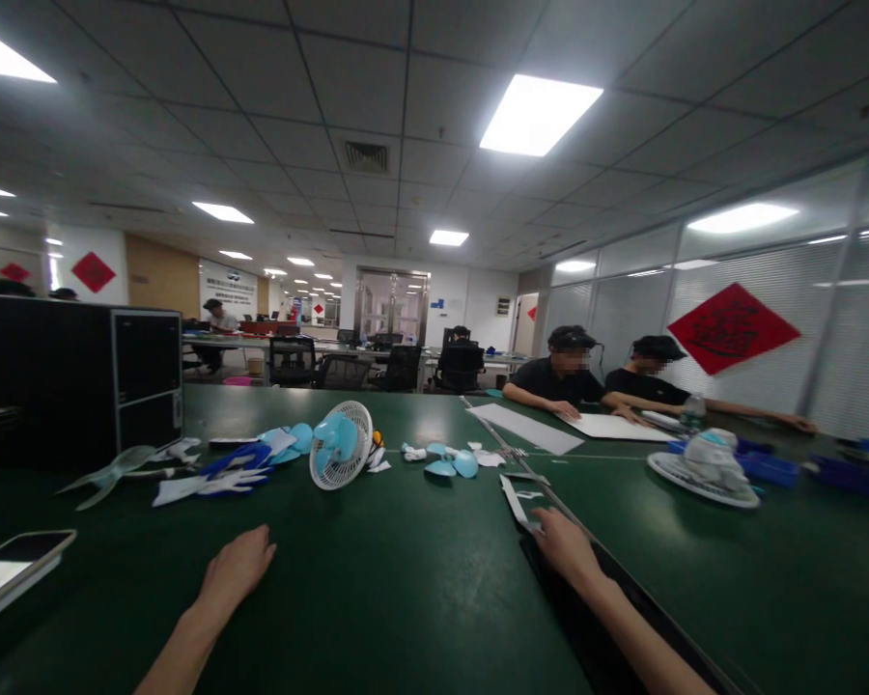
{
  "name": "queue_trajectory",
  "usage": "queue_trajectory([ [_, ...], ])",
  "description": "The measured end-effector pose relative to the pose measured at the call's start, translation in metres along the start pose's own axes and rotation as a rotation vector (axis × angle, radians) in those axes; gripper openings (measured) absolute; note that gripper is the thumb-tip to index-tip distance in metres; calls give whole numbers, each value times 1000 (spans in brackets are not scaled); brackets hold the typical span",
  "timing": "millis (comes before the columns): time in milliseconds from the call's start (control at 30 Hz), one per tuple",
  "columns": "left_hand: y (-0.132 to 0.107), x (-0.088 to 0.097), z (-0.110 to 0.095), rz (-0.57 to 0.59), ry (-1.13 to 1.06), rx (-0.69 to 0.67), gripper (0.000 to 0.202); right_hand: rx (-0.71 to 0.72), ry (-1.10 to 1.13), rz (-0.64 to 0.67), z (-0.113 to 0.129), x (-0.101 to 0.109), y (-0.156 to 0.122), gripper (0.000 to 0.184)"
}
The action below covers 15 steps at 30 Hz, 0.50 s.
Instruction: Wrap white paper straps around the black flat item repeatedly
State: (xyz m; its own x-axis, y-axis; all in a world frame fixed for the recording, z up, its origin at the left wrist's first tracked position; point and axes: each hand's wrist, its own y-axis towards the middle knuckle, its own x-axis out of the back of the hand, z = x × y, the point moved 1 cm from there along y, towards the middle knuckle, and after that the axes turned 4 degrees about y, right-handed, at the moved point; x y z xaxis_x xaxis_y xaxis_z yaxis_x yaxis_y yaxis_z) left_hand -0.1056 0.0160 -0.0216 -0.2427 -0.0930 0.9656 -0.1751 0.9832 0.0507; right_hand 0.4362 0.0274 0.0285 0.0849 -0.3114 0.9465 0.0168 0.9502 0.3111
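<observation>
Hands of the wearer: two, both over the green table (377, 598).
Left hand (238, 563): in the lower left-centre of the frame, fingers bent and close together, with no object visible in them; whether they touch the table I cannot tell.
Right hand (566, 542): right of the lower centre, the fingers at the near end of the white frame piece; if they grip it or only touch it, I cannot tell.
White frame piece: one (512, 500), lying right of centre, beside the metal strip (565, 504) which runs along the table.
Fan: one, a small fan (342, 444) with light-blue blades in a white round grille, tilted, near the centre.
Loose blades: one light-blue group (453, 461), right of the fan, at least two blades visible.
Gloves: white-and-blue, in a pile (224, 475) at left of the fan; the exact number is not clear.
Phone: one (21, 569), at the left edge, its screen partly lit.
Computer case: one, black (149, 381), at the left.
Co-workers at the table: two (561, 372) (648, 376), at the right.
White sheets: two (528, 428) (615, 427), near these persons.
Blue bins: two (771, 467) (854, 478), at the right.
</observation>
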Motion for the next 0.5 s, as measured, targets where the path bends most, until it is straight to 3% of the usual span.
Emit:
queue_trajectory([
  [133, -4, 2, -4, -10, 11, -7, 28, -32, 2, -14, -29, 14, -25, 30],
  [333, -7, 4, -5, 0, -4, 2, 29, -209, 61, 27, -81, 21, -74, 37],
  [500, -9, 6, -6, 6, -4, -5, 28, -269, 195, 69, -94, 20, -92, 31],
])
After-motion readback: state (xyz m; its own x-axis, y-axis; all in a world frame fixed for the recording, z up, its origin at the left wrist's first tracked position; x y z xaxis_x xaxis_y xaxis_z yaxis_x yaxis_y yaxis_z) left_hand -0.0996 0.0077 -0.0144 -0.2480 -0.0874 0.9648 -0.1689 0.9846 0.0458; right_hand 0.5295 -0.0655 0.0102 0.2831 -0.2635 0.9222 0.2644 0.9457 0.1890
